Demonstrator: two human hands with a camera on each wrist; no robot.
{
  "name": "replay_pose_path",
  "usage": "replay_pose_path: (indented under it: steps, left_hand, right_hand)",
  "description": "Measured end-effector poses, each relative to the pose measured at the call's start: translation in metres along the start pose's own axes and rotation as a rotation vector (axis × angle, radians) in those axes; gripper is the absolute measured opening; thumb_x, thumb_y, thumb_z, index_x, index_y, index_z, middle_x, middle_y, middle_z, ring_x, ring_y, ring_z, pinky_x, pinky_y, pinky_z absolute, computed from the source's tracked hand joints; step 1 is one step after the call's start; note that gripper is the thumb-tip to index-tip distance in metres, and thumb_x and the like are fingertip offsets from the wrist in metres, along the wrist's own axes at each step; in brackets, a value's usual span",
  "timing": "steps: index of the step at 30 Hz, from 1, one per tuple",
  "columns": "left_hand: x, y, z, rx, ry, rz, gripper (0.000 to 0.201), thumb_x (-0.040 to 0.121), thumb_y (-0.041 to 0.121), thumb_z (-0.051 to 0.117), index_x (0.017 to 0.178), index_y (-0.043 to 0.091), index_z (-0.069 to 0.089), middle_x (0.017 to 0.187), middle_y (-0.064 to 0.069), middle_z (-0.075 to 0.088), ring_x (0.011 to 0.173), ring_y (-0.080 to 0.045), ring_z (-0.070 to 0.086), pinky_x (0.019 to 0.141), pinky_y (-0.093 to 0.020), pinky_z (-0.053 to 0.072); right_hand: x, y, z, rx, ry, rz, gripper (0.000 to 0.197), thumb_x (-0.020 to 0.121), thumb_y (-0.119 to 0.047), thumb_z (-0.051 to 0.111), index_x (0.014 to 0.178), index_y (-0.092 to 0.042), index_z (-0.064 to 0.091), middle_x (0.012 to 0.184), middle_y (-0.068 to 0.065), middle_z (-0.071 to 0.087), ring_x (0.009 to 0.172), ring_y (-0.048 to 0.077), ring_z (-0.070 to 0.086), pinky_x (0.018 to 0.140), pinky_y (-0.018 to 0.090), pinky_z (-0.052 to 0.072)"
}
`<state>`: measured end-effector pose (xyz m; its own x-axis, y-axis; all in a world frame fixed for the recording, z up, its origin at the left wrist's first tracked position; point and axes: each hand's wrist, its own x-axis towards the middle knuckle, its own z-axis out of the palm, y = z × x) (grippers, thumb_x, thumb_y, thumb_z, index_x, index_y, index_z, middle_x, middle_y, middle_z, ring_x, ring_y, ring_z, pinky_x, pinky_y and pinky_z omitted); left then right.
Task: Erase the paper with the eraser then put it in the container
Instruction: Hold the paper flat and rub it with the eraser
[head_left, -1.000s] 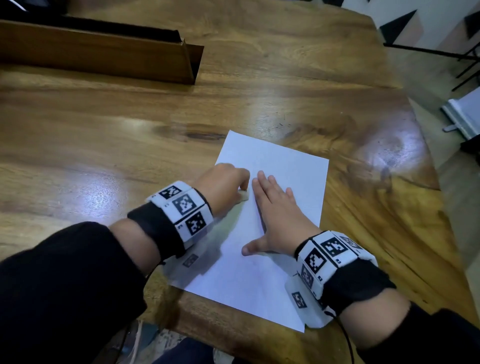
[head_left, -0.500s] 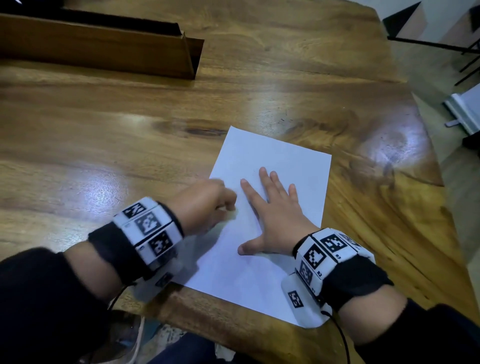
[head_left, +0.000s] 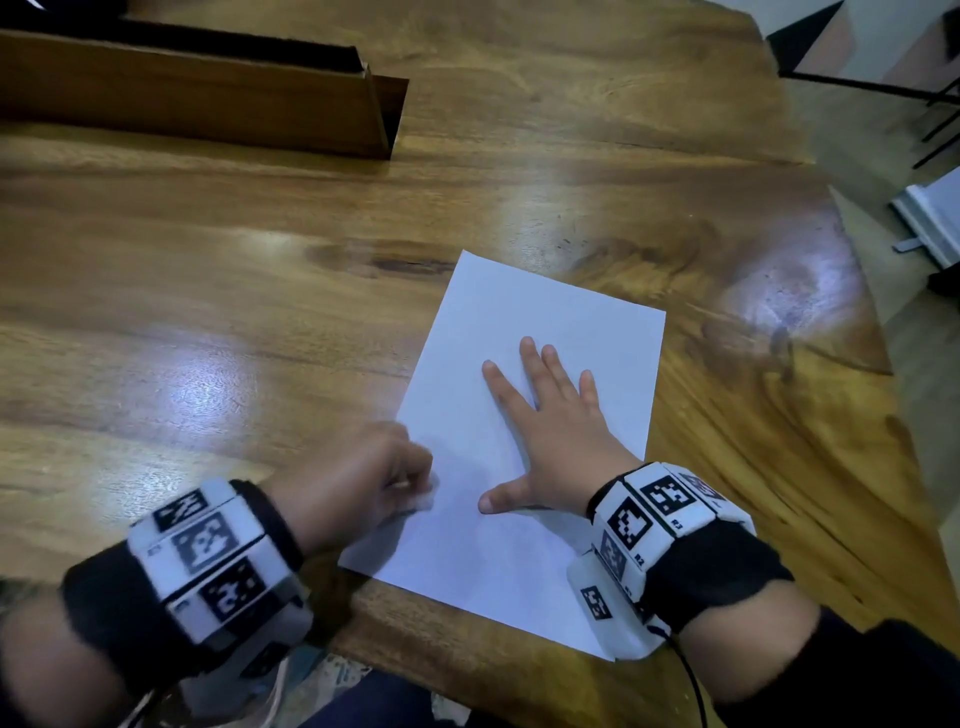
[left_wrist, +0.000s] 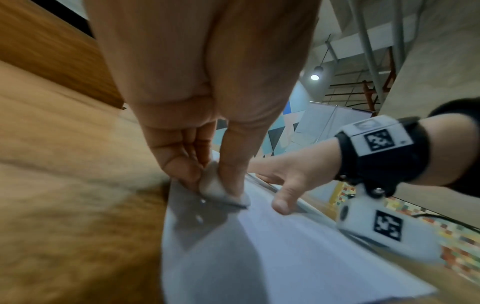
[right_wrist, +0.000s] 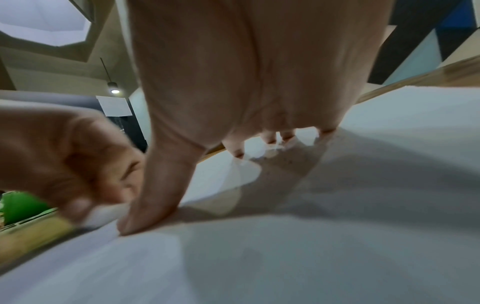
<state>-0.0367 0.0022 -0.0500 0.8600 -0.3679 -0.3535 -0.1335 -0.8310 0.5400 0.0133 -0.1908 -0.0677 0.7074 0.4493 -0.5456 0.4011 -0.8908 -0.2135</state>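
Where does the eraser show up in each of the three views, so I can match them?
Head: the eraser is lower centre, pinched in the left hand at the paper's left edge.
Left wrist: the eraser is at centre, between the fingertips, pressed on the paper.
Right wrist: a blurred white bit at lower left, under the left hand.
Shared landmark: the right hand's thumb, just right of the eraser.

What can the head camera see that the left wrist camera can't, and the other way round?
Only the head view shows the whole paper with its far corners, and the right hand spread flat on it. Only the left wrist view shows the left hand pinching the white eraser close up, plus a ceiling lamp. Both show the wooden container and table.
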Motion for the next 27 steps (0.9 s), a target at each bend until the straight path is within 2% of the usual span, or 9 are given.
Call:
replay_pose_path:
  steps: [3, 6, 8, 11, 14, 18, 21, 23, 27]
  left_hand:
    - [0.009, 0.001, -0.012, -0.006, -0.053, -0.042, 0.009, 0.076, 0.022, 0.07, 0.075, 0.014, 0.067, 0.065, 0.016, 0.051, 0.067, -0.006, 0.049, 0.056, -0.009, 0.031]
    - [0.039, 0.003, -0.025, 0.011, 0.145, -0.081, 0.005, 0.079, 0.016, 0.066, 0.08, 0.011, 0.068, 0.076, -0.004, 0.069, 0.06, -0.012, 0.053, 0.059, -0.022, 0.04]
    - [0.046, 0.003, -0.026, -0.001, 0.189, -0.101, 0.006, 0.08, 0.017, 0.065, 0.077, 0.011, 0.065, 0.077, -0.009, 0.068, 0.052, -0.002, 0.045, 0.059, -0.023, 0.04]
    - [0.022, 0.001, -0.018, 0.087, -0.003, -0.064, 0.016, 0.081, 0.022, 0.064, 0.066, 0.02, 0.057, 0.067, -0.001, 0.058, 0.052, 0.001, 0.039, 0.051, -0.011, 0.029]
    - [0.01, 0.003, -0.023, 0.095, -0.22, -0.122, 0.005, 0.075, 0.024, 0.069, 0.075, 0.02, 0.067, 0.067, 0.007, 0.058, 0.059, -0.003, 0.048, 0.053, -0.012, 0.033]
    - [0.039, 0.006, -0.034, 0.08, 0.057, -0.105, 0.005, 0.077, 0.018, 0.066, 0.082, 0.016, 0.067, 0.069, 0.002, 0.064, 0.075, -0.019, 0.06, 0.067, -0.026, 0.046]
    - [0.033, 0.008, -0.022, 0.041, 0.15, -0.075, 0.01, 0.08, 0.019, 0.064, 0.079, 0.01, 0.063, 0.074, -0.002, 0.057, 0.069, -0.02, 0.051, 0.06, -0.024, 0.041]
    - [0.013, 0.003, -0.013, 0.024, 0.073, -0.056, 0.015, 0.08, 0.021, 0.065, 0.067, 0.016, 0.058, 0.067, 0.004, 0.051, 0.062, -0.013, 0.045, 0.052, -0.011, 0.03]
    - [0.001, -0.002, -0.02, -0.035, -0.234, -0.144, 0.027, 0.071, 0.024, 0.073, 0.054, 0.028, 0.054, 0.061, 0.007, 0.058, 0.057, -0.003, 0.05, 0.051, -0.009, 0.037]
  right_hand:
    - [0.001, -0.001, 0.0, 0.0, 0.002, 0.001, 0.128, 0.066, -0.068, 0.069, 0.148, -0.032, -0.023, 0.15, 0.007, -0.041, 0.138, 0.024, -0.038, 0.114, 0.05, -0.017]
    - [0.001, -0.001, 0.001, 0.01, 0.009, 0.001, 0.127, 0.065, -0.068, 0.07, 0.148, -0.035, -0.021, 0.15, 0.007, -0.04, 0.138, 0.024, -0.037, 0.113, 0.05, -0.017]
    - [0.001, -0.001, 0.0, 0.008, 0.005, 0.002, 0.127, 0.065, -0.068, 0.07, 0.148, -0.036, -0.021, 0.15, 0.007, -0.041, 0.138, 0.024, -0.037, 0.113, 0.05, -0.017]
    - [0.001, 0.0, 0.0, 0.0, 0.002, 0.001, 0.127, 0.066, -0.068, 0.07, 0.148, -0.036, -0.021, 0.15, 0.008, -0.041, 0.138, 0.025, -0.037, 0.113, 0.05, -0.017]
    - [0.001, 0.0, 0.001, -0.001, 0.006, 0.0, 0.127, 0.066, -0.069, 0.07, 0.148, -0.036, -0.021, 0.15, 0.008, -0.041, 0.138, 0.025, -0.038, 0.112, 0.049, -0.018]
    - [0.001, 0.0, 0.001, 0.002, 0.011, -0.003, 0.126, 0.065, -0.069, 0.07, 0.147, -0.039, -0.021, 0.15, 0.008, -0.041, 0.138, 0.025, -0.037, 0.112, 0.049, -0.017]
    - [0.001, 0.0, 0.001, 0.006, 0.0, -0.014, 0.121, 0.067, -0.067, 0.07, 0.146, -0.044, -0.019, 0.149, 0.009, -0.042, 0.138, 0.026, -0.038, 0.112, 0.05, -0.018]
    - [0.001, 0.001, 0.001, 0.005, -0.004, -0.022, 0.118, 0.068, -0.066, 0.069, 0.145, -0.047, -0.018, 0.149, 0.009, -0.042, 0.137, 0.026, -0.039, 0.112, 0.051, -0.018]
    - [0.001, 0.001, 0.001, -0.004, 0.001, -0.021, 0.117, 0.068, -0.067, 0.069, 0.145, -0.048, -0.017, 0.149, 0.009, -0.042, 0.137, 0.027, -0.039, 0.112, 0.051, -0.018]
